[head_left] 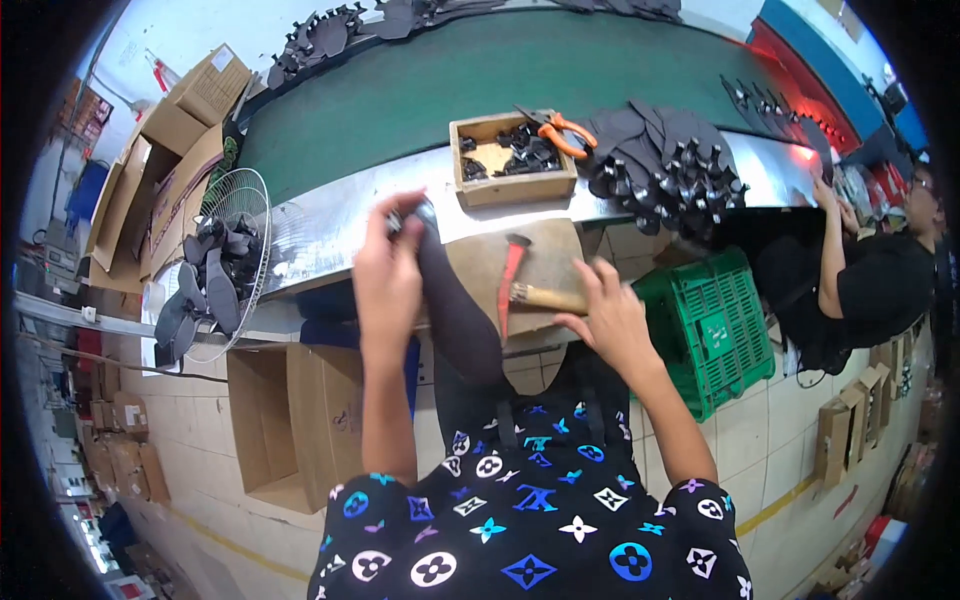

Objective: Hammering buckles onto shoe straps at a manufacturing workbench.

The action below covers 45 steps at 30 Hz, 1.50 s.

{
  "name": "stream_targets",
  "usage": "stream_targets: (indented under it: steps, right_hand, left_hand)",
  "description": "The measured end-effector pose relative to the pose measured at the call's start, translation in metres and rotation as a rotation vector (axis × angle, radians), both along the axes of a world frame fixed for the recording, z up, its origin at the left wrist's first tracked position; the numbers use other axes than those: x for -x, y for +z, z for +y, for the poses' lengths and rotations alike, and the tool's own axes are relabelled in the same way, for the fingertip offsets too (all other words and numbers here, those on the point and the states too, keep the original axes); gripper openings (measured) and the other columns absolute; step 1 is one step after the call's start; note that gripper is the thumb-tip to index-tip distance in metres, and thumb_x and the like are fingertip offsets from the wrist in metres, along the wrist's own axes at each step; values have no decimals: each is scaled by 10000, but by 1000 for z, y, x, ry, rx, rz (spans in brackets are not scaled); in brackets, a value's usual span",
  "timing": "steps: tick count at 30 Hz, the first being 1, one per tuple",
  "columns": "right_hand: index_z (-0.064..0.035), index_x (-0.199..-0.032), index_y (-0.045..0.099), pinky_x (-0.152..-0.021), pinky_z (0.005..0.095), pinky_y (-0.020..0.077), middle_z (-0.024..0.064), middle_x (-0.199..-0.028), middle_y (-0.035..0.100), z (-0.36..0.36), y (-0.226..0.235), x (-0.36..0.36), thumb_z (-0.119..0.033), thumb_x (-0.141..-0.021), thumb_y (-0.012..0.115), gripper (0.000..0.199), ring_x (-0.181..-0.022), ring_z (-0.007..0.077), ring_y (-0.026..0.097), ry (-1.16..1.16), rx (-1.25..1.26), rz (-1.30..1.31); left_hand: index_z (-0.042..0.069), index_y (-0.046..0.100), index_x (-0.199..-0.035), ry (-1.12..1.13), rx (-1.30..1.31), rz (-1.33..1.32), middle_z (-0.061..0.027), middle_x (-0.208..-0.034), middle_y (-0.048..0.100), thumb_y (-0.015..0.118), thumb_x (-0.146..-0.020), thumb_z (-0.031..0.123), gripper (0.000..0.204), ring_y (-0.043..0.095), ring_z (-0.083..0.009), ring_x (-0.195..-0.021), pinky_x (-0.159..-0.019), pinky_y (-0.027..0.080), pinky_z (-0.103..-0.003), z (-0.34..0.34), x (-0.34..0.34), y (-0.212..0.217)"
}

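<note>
My left hand [388, 265] is closed round the heel end of a dark grey shoe sole [460, 305], whose toe end points down toward my lap. A shiny piece shows at the heel by my fingers, partly hidden and blurred. On a tan work board [555, 248] lies a hammer [548, 297] with a red head and a wooden handle. At the end of that handle is my right hand [618, 320], thumb and fingers apart; whether it touches the wood is unclear. Behind the board stands a wooden box [515, 188] of small black parts, with orange-handled pliers [560, 132] across its rim.
Heeled soles [665, 170] are piled right of the box. A green conveyor belt [430, 100] runs behind the metal ledge. At left a wire basket [225, 265] holds soles, above an open carton [300, 420]. A green crate [710, 335] and a co-worker [860, 250] are at right.
</note>
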State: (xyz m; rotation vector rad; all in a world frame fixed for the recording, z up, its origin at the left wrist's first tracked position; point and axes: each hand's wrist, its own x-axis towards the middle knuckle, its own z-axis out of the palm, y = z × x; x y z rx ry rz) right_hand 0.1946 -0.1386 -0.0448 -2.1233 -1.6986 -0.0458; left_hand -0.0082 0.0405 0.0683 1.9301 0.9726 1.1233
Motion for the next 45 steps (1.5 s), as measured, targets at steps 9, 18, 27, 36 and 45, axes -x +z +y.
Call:
stream_targets:
  steps: [9, 18, 27, 36, 45]
  right_hand:
    - [-17, -723, 555, -470, 342, 374, 128, -555, 505, -135, -96, -34, -214, -821, 785, 318, -454, 204, 460, -381, -85, 488]
    - [-15, -1040, 628, -421, 212, 293, -62, -588, 444, -162, -59, 19, -59, -899, 688, 160, -453, 22, 397, -710, -356, 1301]
    - [39, -1084, 620, -390, 211, 290, -47, -548, 454, -130, -22, -18, -52, -932, 612, 177, -413, 25, 386, -360, -500, 1172]
    - [44, -1214, 640, -404, 189, 302, -7, -593, 572, -67, 55, -35, -31, -935, 604, 291, -427, 20, 404, 22, -585, 1237]
    - [72, -1207, 624, -409, 183, 348, 193, -1069, 722, -5, 107, -8, -236, -959, 668, 398, -451, 7, 424, 210, -503, 1282]
  left_hand:
    - [26, 528, -1296, -142, -267, 182, -217, -1318, 574, 627, -896, 51, 413, 514, -413, -1253, -1023, 418, -463, 1, -57, -109]
    - [6, 677, -1032, -175, -373, 445, -196, -991, 691, 636, -906, 146, 194, 672, -360, -919, -783, 526, -469, 127, -137, -98]
    - [43, 768, -883, -249, -180, 801, -176, -846, 727, 777, -748, 143, 167, 719, -319, -808, -733, 557, -417, 152, -171, -84]
    - [15, 765, -971, -280, 82, 39, -79, -781, 734, 744, -840, 105, 160, 682, -114, -674, -626, 506, -249, 105, -130, -49]
    - [30, 759, -979, -174, -847, -117, -116, -1024, 702, 743, -693, -78, 307, 685, -228, -877, -740, 576, -307, -62, -55, 6]
